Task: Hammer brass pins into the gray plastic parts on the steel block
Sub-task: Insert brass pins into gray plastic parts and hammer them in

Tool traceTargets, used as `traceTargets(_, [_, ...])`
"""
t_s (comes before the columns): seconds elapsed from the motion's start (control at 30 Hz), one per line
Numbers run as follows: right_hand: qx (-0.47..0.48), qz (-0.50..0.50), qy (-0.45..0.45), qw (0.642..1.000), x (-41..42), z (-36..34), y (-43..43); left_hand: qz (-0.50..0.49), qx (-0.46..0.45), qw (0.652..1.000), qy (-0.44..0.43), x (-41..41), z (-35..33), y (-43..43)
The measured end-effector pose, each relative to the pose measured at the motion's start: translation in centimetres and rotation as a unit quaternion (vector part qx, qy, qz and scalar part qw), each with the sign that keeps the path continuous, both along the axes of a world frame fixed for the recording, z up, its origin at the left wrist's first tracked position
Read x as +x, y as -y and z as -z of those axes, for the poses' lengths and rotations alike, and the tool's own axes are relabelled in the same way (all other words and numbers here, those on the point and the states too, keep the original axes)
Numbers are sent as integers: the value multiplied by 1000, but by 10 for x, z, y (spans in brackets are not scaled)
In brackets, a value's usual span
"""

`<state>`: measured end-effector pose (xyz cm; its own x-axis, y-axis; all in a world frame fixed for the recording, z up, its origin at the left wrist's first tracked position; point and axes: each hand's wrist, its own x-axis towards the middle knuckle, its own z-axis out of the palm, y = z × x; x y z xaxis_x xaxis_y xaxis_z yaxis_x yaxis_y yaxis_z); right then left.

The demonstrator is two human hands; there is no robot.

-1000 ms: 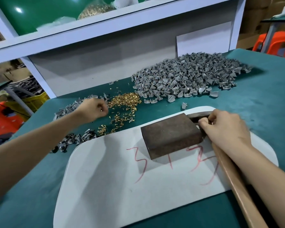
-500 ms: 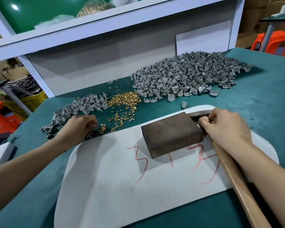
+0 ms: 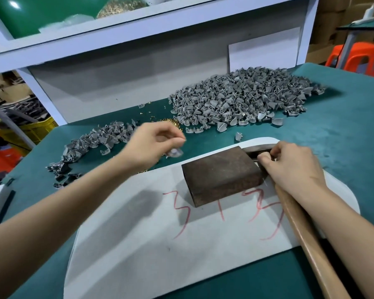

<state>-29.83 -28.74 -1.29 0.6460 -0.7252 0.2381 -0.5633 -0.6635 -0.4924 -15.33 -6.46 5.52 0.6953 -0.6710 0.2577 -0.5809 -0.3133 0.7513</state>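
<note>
A rusty brown steel block [image 3: 221, 174] lies on a white mat [image 3: 138, 244] with red scribbles. My right hand [image 3: 294, 167] grips the hammer near its head, right beside the block; the wooden handle [image 3: 307, 240] runs back toward me. My left hand [image 3: 153, 145] hovers left of the block, blurred, its curled fingers holding a gray plastic part [image 3: 175, 152]. Brass pins [image 3: 171, 123] lie mostly hidden behind that hand. A small heap of gray parts [image 3: 95, 143] sits to the left, a large heap [image 3: 240, 100] at the back right.
The bench has a green cover [image 3: 343, 134]. A white shelf frame [image 3: 138, 33] and gray back panel close off the rear. A stray gray part [image 3: 238, 136] lies just beyond the mat. Orange stools [image 3: 363, 57] stand off to the right.
My left hand went from the pin pile down to the small gray heap, then rose toward the block with a gray part in it. My right hand and the hammer stayed put.
</note>
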Motion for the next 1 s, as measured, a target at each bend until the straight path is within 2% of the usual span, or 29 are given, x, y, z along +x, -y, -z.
traceTargets(0.1, [11,0,3,1000,0,-1,-1,49,6,998,-27,-30,11,33])
traceTargets(0.23, [-2,-11,-2,1000,-1,-4,-7,36,20,999,28,-39,30,48])
traceTargets(0.3, [-56,-23,47,997,-4,-9,-12,21,7,998,62,-37,34,48])
traceTargets(0.37, [-100,-76,150,981,-7,-16,-21,18,-4,997,73,-37,37,49])
traceTargets(0.43, [-78,-173,220,957,-8,-23,-34,18,-20,997,75,-39,38,49])
traceTargets(0.5, [-45,-250,219,942,-6,-23,-47,13,-44,996,76,-41,40,49])
traceTargets(0.57, [-25,-282,205,937,-4,-22,-54,4,-76,996,56,-42,42,50])
traceTargets(0.87, [-75,-268,247,928,-2,-23,-62,45,-97,994,29,-48,43,49])
traceTargets(1.0, [-67,-257,253,930,-1,-21,-61,14,-113,993,40,-54,42,44])
